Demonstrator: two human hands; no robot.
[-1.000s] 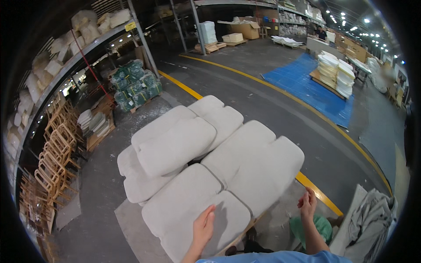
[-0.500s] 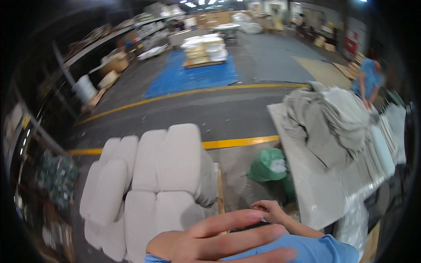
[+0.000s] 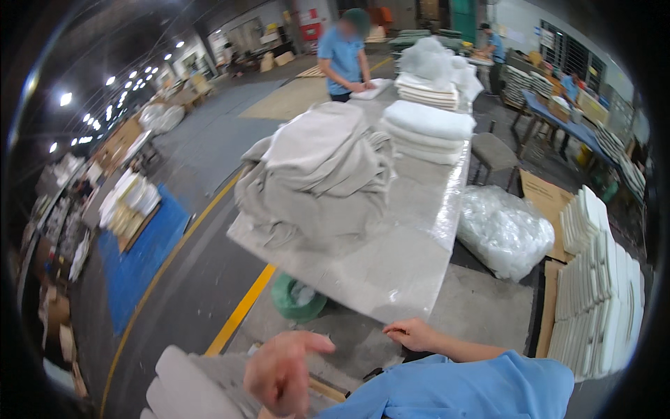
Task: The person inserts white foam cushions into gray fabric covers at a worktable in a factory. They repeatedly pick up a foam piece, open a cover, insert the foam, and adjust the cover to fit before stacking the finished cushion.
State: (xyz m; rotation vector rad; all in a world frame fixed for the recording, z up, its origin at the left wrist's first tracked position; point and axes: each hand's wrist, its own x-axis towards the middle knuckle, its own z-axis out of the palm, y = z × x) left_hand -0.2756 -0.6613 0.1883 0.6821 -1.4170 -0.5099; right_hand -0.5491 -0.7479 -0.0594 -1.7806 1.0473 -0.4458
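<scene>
Left hand [image 3: 286, 371]: bare, blurred, raised beside and partly in front of the pale grey, rounded, fabric-covered cushions [image 3: 183, 384]; fingers seemingly half curled, nothing seen in them; impossible to tell how far closed, or whether touching the fabric.
Right hand [image 3: 412, 334]: bare, low, just by the near corner of the long, light grey, plastic-wrapped table [image 3: 401, 269]; fingers bent and close together, inner side hidden; nothing seen in hold, closure and contact with the corner impossible to tell.
Cushions: piled at the lower left edge, partly cut off by the frame.
Floor between: a round, green plastic bag with white stuff inside [image 3: 296, 299], near the table's left edge, close to a straight yellow floor line [image 3: 241, 311].
Table load: a loose, crumpled heap of grey cloth [image 3: 314, 174], with a neat stack of thick white pads [image 3: 429, 131] behind it to the right.
Far side of table: a co-worker in a blue shirt [image 3: 340, 59], both hands on a flat white piece [image 3: 370, 89].
Right of table: a bulging, clear plastic bundle [image 3: 504, 230], then tall stacks of thin white slabs [image 3: 600, 300].
</scene>
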